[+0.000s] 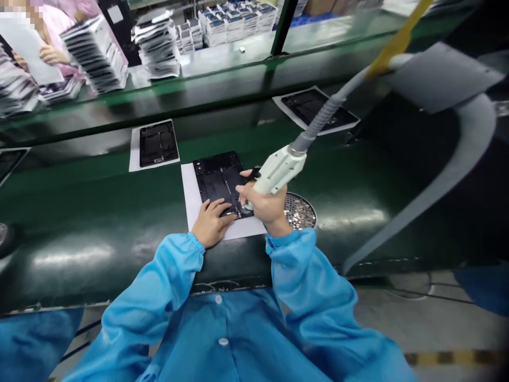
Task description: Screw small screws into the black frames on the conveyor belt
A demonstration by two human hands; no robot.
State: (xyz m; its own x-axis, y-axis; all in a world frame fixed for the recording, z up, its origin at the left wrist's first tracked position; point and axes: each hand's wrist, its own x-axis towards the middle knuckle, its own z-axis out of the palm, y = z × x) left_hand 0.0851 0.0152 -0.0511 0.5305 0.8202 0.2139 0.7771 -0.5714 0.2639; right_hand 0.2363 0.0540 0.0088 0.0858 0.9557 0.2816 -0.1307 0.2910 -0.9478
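The right hand (269,206) is clamping around the tool (279,168), its tip pointing down at the panel (216,180) lying just left of that grip. The left hand (212,223) is resting on the panel, fingers slightly apart, farther left; the dish (292,201) is sitting just right of the grip.

I am in a factory assembly workshop: a long, glossy dark-green counter (91,212) carries flat black rectangular device panels (217,180) on white paper sheets (191,196), tall black-and-white stacks (95,55) rise beyond, and yellow-and-black striped tape (453,357) marks the grey floor (429,329).
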